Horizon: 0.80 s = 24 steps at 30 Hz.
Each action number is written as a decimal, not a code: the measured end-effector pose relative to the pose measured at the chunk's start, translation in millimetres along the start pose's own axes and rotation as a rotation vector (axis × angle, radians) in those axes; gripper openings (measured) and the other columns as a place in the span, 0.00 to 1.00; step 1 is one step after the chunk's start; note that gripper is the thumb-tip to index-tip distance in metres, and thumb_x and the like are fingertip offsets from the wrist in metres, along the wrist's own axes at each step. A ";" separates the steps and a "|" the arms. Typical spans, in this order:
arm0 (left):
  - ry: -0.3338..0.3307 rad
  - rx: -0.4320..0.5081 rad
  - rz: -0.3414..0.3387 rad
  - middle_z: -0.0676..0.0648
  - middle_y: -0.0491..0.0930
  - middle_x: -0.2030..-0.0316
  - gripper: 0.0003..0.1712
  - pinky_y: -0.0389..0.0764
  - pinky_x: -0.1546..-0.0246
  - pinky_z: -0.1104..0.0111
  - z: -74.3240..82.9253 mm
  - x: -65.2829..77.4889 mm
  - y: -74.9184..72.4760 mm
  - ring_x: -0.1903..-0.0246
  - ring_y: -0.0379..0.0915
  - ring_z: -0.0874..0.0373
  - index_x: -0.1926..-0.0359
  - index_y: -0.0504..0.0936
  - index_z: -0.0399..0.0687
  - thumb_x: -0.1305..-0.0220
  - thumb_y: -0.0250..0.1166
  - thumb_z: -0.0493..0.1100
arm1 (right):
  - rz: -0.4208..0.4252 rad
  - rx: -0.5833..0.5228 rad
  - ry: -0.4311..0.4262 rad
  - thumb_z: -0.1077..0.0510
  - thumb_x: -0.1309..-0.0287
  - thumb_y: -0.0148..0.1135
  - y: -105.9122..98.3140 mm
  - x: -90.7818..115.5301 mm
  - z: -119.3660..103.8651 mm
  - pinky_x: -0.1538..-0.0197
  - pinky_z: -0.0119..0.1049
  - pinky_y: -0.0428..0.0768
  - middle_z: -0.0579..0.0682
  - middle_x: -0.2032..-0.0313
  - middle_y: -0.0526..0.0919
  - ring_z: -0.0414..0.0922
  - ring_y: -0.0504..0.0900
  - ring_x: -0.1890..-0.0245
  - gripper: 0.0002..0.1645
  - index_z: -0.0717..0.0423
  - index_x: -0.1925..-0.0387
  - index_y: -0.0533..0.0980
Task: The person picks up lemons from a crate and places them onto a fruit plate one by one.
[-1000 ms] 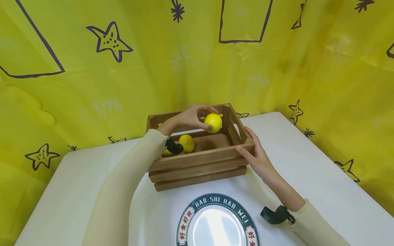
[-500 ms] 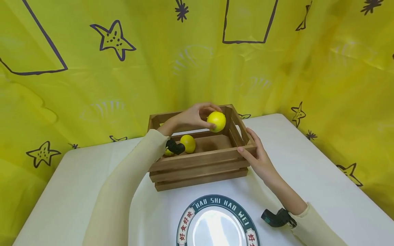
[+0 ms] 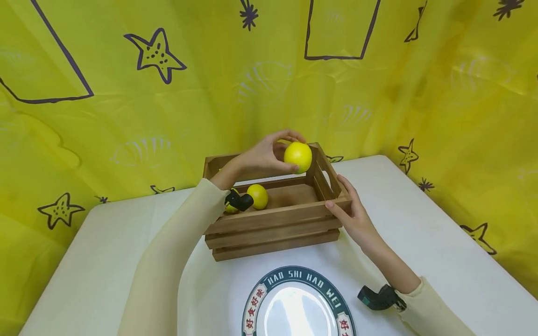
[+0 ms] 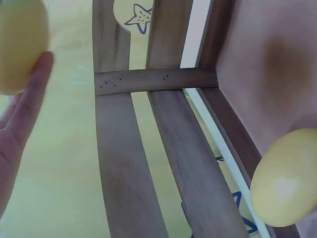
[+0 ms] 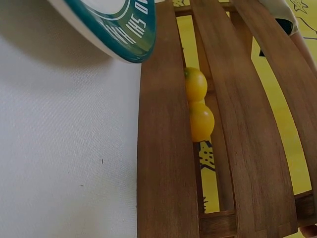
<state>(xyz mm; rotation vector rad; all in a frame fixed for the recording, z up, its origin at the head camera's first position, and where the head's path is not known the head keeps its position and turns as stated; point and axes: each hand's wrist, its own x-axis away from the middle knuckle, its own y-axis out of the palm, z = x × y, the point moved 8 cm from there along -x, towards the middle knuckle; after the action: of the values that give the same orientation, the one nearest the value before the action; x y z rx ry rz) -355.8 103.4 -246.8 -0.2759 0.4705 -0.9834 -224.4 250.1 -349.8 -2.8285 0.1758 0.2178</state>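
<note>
My left hand holds a round, glossy yellow fruit between thumb and fingers, raised over the right half of a slatted wooden crate. In the left wrist view that fruit shows blurred at the upper left. Two more such fruits lie at the crate's left end: one yellow fruit in plain sight, the other mostly hidden behind the black wrist camera. Both show through the slats in the right wrist view, an upper fruit and a lower fruit. My right hand grips the crate's right front corner.
In front of the crate sits a round plate with a dark green lettered rim. Both stand on a white table. A yellow curtain printed with starfish hangs close behind the crate.
My left hand has lifted the fruit up and slightly right. My right hand keeps its grip on the crate corner, and the crate and plate stay in place.
</note>
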 end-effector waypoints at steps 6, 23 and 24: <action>-0.020 -0.012 0.052 0.44 0.70 0.41 0.35 0.81 0.51 0.61 13.2 8.5 -2.1 0.49 0.76 0.49 0.38 0.69 0.42 0.48 0.71 0.33 | -0.025 -0.023 -0.010 0.53 0.32 0.55 6.2 -1.3 -2.0 0.34 0.73 0.47 0.54 0.24 0.43 0.62 0.45 0.27 0.45 0.41 0.23 0.43; 0.048 -0.073 0.075 0.44 0.70 0.40 0.30 0.81 0.51 0.61 62.5 12.4 8.3 0.50 0.75 0.50 0.43 0.74 0.41 0.49 0.70 0.34 | -0.021 -0.013 -0.003 0.51 0.32 0.55 1.4 -0.4 -3.1 0.34 0.73 0.43 0.53 0.23 0.40 0.61 0.42 0.26 0.46 0.39 0.23 0.41; 0.065 -0.084 0.083 0.45 0.70 0.41 0.30 0.81 0.51 0.62 62.8 11.7 8.6 0.49 0.75 0.50 0.43 0.74 0.41 0.49 0.71 0.34 | -0.023 -0.011 0.000 0.51 0.32 0.55 1.3 0.1 -3.0 0.34 0.74 0.42 0.53 0.23 0.40 0.61 0.42 0.26 0.46 0.39 0.23 0.41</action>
<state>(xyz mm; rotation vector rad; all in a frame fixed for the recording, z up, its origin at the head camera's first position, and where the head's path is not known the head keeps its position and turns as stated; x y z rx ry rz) -312.7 98.9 -199.0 -0.2981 0.5793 -0.8949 -224.2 247.9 -347.4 -2.8402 0.1427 0.2144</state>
